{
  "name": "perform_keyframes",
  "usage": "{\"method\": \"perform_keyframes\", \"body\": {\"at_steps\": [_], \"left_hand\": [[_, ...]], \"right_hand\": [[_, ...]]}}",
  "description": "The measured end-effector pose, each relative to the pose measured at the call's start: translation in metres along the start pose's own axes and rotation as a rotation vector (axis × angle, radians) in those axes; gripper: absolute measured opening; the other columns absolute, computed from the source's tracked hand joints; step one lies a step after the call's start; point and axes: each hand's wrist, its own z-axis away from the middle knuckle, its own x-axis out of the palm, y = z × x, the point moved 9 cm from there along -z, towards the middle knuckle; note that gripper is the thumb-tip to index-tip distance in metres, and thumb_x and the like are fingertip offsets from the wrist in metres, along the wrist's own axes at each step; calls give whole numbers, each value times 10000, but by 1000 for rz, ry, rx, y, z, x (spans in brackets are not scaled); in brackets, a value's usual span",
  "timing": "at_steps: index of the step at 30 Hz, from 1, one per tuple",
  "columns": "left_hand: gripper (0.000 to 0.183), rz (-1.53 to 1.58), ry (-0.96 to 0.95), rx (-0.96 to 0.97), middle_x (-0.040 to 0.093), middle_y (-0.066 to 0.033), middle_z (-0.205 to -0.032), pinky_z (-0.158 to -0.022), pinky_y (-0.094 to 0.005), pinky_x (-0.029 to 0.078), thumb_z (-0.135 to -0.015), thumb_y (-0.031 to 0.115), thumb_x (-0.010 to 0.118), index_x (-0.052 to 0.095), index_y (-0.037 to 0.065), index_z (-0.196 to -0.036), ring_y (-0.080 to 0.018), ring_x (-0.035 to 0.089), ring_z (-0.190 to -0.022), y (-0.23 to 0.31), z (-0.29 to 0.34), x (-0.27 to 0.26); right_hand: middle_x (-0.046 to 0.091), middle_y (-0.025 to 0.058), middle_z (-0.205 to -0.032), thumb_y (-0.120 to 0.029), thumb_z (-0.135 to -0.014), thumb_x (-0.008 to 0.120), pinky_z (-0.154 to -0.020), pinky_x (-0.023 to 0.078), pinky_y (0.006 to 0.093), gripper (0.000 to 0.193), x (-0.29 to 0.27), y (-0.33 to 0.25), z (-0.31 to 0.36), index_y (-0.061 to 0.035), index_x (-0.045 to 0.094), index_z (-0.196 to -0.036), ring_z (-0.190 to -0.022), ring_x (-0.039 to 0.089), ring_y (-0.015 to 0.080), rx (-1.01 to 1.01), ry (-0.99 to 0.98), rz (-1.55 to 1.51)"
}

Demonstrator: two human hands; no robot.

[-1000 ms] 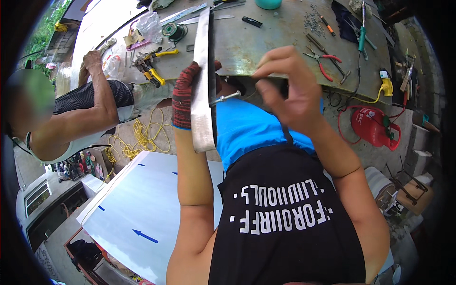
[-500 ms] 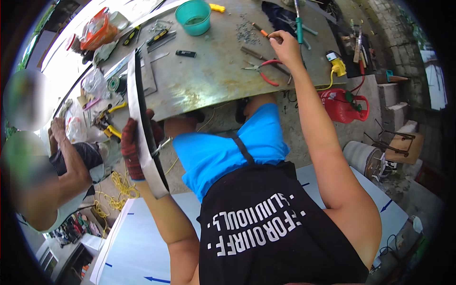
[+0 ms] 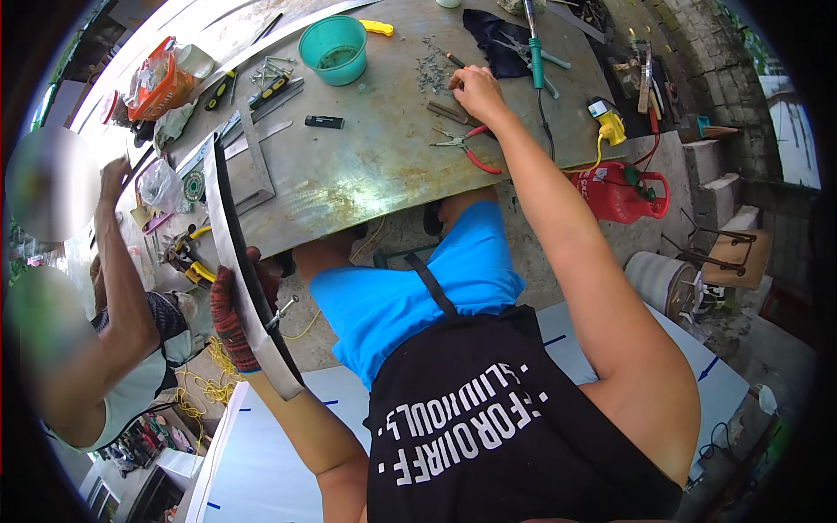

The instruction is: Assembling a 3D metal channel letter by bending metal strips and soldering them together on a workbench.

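Outdoors, a rusty metal counter point(image 3: 366, 166) is standing over a concrete floor, with a red gas canister point(image 3: 621, 190) sitting beyond its right edge. Head view: the left hand point(image 3: 234, 315), wearing a red knit glove, is gripping a long curved metal strip point(image 3: 237, 253) at the counter's near left corner, fingers closed around it. The right hand point(image 3: 475, 87) is reaching to the far right part of the counter, bare fingers curled down onto a scatter of screws point(image 3: 433, 71); whether they are pinching one, I cannot tell. Red-handled pliers point(image 3: 466, 148) are lying just beside that hand. A teal bowl point(image 3: 333, 49) is standing near the far edge. Another person's arm point(image 3: 122, 261) is working at the left edge.
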Motion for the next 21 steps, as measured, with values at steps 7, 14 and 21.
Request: {"method": "perform_keyframes", "body": {"at_steps": [7, 14, 21], "left_hand": [[545, 58, -21, -49, 638, -76, -847, -566, -229, 458, -970, 429, 625, 594, -23, -1272, -140, 580, -694, -1, -5, -7], [538, -29, 21, 38, 637, -83, -849, -570, -232, 429, -982, 411, 606, 599, -56, -1247, -139, 560, -691, 0, -4, -5], [546, 33, 23, 33, 635, -82, -857, -577, -230, 411, -981, 413, 603, 595, -71, -1233, -134, 561, -714, -3, 1, 3]], "right_hand": [[660, 101, -928, -139, -788, 732, -892, 483, 400, 117, -4, -12, 3, -113, 750, -900, -970, 606, 305, -29, -3, 1], [668, 107, -1047, -164, -807, 720, -930, 501, 429, 120, 2, -16, -1, -127, 755, -915, -1058, 600, 323, 15, -45, 41], [690, 139, -1006, -190, -794, 739, -932, 499, 440, 167, 4, -18, -2, -95, 768, -929, -1029, 621, 349, 85, -46, 42]]}}
